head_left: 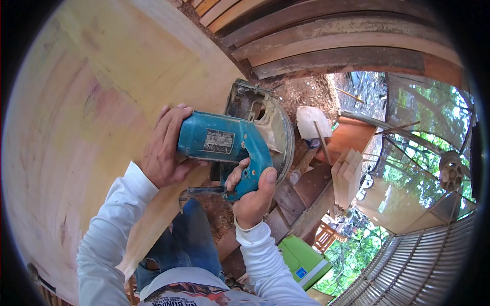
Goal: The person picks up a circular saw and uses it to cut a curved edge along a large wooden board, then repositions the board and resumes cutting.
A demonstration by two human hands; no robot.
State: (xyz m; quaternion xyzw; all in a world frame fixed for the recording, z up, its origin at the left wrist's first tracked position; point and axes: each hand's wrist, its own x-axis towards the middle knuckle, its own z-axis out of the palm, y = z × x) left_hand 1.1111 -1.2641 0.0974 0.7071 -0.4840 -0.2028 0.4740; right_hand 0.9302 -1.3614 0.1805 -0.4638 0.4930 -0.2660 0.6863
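A teal circular saw (224,137) with a worn label on its motor housing lies across the edge of a large plywood sheet (102,153). Its dusty blade guard (278,127) points away to the right, past the sheet's edge. My right hand (253,200) is wrapped round the saw's rear handle, fingers through the grip and thumb on top. Against the end of the motor housing rests my left hand (166,148), its fingers bent over that end and its thumb below. The blade itself is hidden.
Stacked timber planks (347,41) lie beyond the sheet. Sawdust (311,94) covers the ground there. To the right are thin boards (347,176), a pale container (312,122) and a green cooler box (301,260). Corrugated roofing (408,265) appears at lower right.
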